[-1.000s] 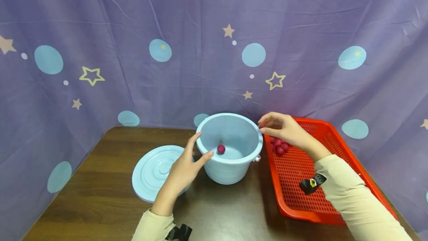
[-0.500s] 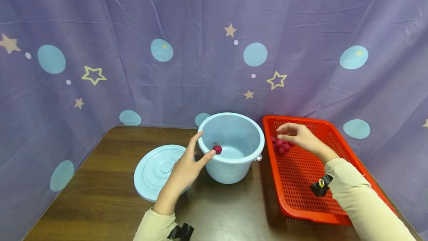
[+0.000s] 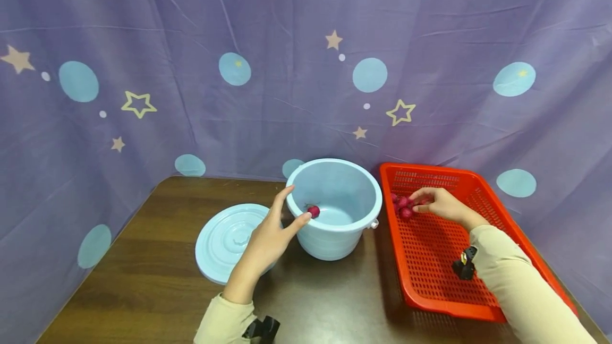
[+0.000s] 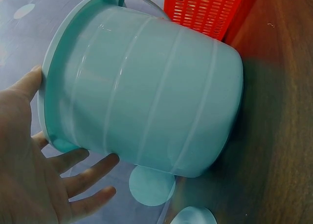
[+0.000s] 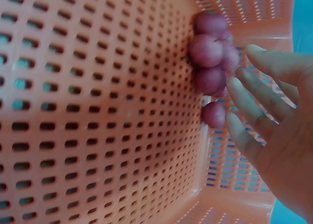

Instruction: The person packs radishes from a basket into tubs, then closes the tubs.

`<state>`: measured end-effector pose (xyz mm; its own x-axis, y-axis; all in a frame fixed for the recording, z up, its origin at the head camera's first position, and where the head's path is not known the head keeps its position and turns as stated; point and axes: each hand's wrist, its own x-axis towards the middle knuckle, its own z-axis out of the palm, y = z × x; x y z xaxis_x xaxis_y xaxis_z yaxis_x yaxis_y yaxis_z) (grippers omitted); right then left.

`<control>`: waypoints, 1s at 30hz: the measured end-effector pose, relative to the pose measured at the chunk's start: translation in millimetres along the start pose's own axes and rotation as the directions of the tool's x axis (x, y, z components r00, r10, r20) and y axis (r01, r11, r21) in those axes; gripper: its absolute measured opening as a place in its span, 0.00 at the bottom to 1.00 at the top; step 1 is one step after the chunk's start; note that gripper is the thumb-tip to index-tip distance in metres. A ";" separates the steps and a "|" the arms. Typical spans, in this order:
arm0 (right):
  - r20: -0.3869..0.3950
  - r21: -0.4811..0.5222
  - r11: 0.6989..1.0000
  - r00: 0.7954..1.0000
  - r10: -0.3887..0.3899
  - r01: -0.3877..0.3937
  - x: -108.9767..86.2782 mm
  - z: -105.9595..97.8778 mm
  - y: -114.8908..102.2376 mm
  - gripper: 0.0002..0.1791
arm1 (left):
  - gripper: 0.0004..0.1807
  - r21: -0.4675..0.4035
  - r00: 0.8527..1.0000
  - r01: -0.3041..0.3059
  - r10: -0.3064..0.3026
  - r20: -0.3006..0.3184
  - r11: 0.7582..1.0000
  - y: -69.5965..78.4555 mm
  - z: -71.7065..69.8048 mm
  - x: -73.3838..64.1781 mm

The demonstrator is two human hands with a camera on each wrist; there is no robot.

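Observation:
Across the rim of a light-blue bucket (image 3: pixel 330 243) my left hand (image 3: pixel 268 238) spreads its thumb and index finger. Its other fingers are straight and lie along the bucket's side in the left wrist view. Inside the bucket, near the thumb, lies one radish (image 3: pixel 313 211) with thin roots. Over the red basket (image 3: pixel 449 309) my right hand (image 3: pixel 442 207) reaches down to a cluster of radishes (image 3: pixel 405 213) at the far left. In the right wrist view its fingers are apart, with the fingertips close beside the radishes (image 5: pixel 208 50) and nothing pinched between them.
A light-blue lid (image 3: pixel 215 243) lies on the wooden table (image 3: pixel 129 259) left of the bucket, partly hidden behind my left forearm. A purple curtain (image 3: pixel 268 94) hangs right behind the table. The bucket stands close to the basket's left side.
My right hand has moved from the bucket's right rim out over the basket and down to the radishes. The radish in the bucket has shifted slightly. My left hand stays at the rim.

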<state>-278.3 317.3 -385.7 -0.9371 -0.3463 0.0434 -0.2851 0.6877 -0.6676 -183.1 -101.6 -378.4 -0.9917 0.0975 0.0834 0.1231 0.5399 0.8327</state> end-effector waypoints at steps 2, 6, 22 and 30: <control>0.022 0.011 1.000 1.000 -0.010 0.010 0.5 1.5 4.9 0.15 | 0.43 0.003 1.000 -0.002 0.002 0.000 1.000 -0.4 0.4 0.6; 0.073 0.042 0.999 0.997 -0.037 0.034 3.3 6.1 10.6 0.15 | 0.44 0.004 1.000 0.003 -0.003 0.000 1.000 -0.2 0.4 0.1; 0.016 -0.150 0.986 0.997 -0.074 0.075 11.5 20.6 10.4 0.12 | 0.41 0.000 1.000 -0.003 0.003 -0.004 1.000 2.8 -0.6 0.4; -0.047 -0.254 0.964 0.995 -0.092 0.077 12.4 34.3 9.9 0.12 | 0.44 0.004 1.000 0.000 0.000 -0.001 1.000 2.1 -0.2 0.7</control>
<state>-285.8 297.9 -417.2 -0.9152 -0.3780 0.1397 -0.3986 0.7985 -0.4511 -183.5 -100.6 -376.5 -0.9918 0.0970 0.0838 0.1233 0.5432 0.8305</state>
